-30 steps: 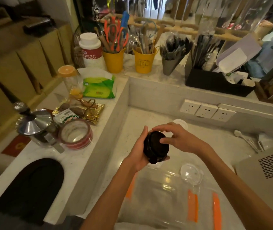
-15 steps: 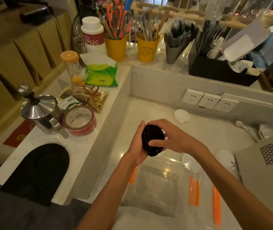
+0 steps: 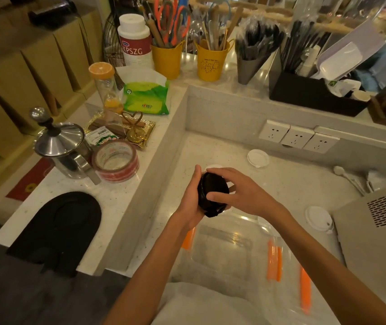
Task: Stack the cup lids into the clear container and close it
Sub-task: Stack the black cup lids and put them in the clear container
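While your left hand [image 3: 193, 202] cups the stack of round black plastic cup lids [image 3: 212, 195], right hand [image 3: 238, 192] grip pinches it, above the clear plastic container [image 3: 224, 252]'s 12 o'clock edge; white lids at 1 [image 3: 258, 158] and 3 [image 3: 318, 218].

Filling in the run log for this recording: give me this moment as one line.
stage: stacking lids | left hand + right hand: gripping black lid stack above clear container | white lids on counter | container: open

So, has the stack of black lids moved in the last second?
No, hardly. Left hand and right hand hold the black lids the same way off the wall sockets, over the clear container's far edge. Only the camera shifted.
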### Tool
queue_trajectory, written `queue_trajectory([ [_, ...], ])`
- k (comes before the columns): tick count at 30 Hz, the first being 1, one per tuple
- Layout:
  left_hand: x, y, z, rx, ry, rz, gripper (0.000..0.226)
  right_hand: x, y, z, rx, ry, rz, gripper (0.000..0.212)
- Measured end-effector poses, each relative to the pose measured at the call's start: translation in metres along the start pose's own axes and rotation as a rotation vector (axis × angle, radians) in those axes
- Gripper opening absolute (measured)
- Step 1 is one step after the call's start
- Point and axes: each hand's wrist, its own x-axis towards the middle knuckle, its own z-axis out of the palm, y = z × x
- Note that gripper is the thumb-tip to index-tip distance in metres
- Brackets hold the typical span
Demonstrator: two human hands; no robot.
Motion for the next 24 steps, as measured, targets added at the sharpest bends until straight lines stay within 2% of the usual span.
queue_trajectory([
  [7,-0.005,0.002,0.008,0.112,0.035,0.0,0.067,-0.003,0.004,0.004,-0.013,-0.081,-0.002,0.079],
  [13,-0.008,0.003,0.014,0.157,0.018,0.008,0.073,-0.006,0.003,0.006,0.041,0.013,0.005,0.078],
  [18,-0.01,0.001,0.012,0.109,0.036,0.05,0.056,-0.013,0.005,0.013,-0.116,0.008,-0.081,0.085],
  [21,-0.011,0.005,0.012,0.149,-0.007,0.024,0.059,-0.012,0.008,0.013,-0.072,0.0,-0.074,0.084],
  [24,-0.008,0.005,0.01,0.185,-0.011,-0.005,0.061,-0.011,0.01,0.02,-0.042,0.075,-0.05,0.08],
])
